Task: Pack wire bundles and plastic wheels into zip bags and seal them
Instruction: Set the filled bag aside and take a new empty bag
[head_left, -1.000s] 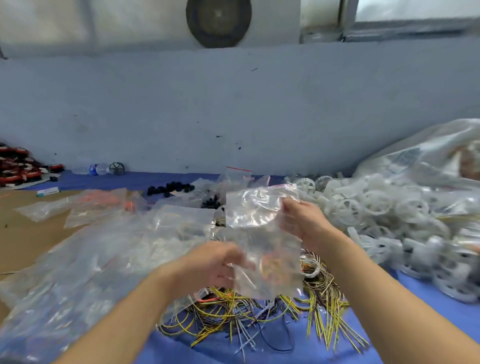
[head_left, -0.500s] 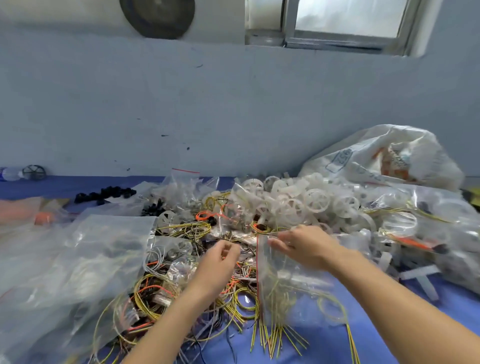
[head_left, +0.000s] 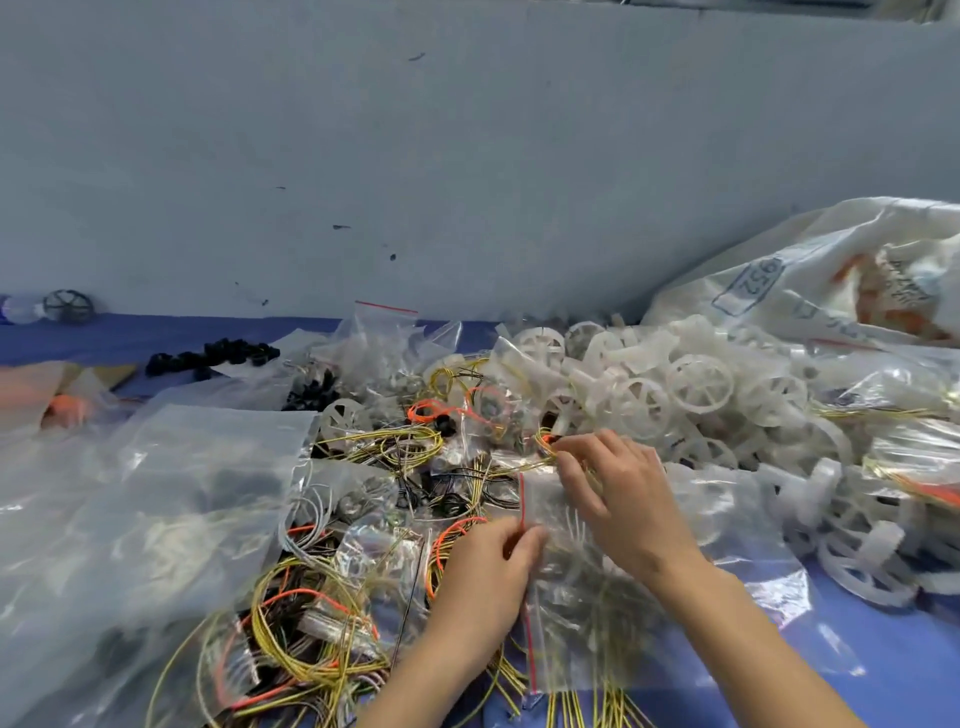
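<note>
Head view, some blur at the left and along the lower edge

Left hand (head_left: 488, 566): thumb and curled fingers pinched on the red-strip edge of a clear zip bag (head_left: 587, 613), about midway along the strip. Grip closed on the plastic.

Right hand (head_left: 623, 499): laid across the far half of the same bag, fingertips curled and nipping a small yellow-and-orange wire coil (head_left: 545, 444) right at the bag's far corner. Coil at the mouth; in or out of the bag, not clear.

Zip bag: flat on the blue table cover (head_left: 893, 654), front centre, red strip on its left side running near to far. Yellow wires seen through the plastic, straight ends poking past the near edge; inside or underneath, not possible to tell.

Wire bundles (head_left: 322, 644): loose heap of yellow, orange, black and grey loops just left of the bag, touching it, partly hidden by the left forearm.

Plastic wheels (head_left: 698, 384): white spoked pile beyond and to the right of the right hand, spilling down the right side of the cover.

Also noted: large clear bags (head_left: 156, 519) piled at left; printed white sack (head_left: 831, 280) behind the wheels, against the grey wall (head_left: 415, 156); small black parts (head_left: 213, 356) at back left; small upright bag (head_left: 387, 332) with a red top strip, near the wall
</note>
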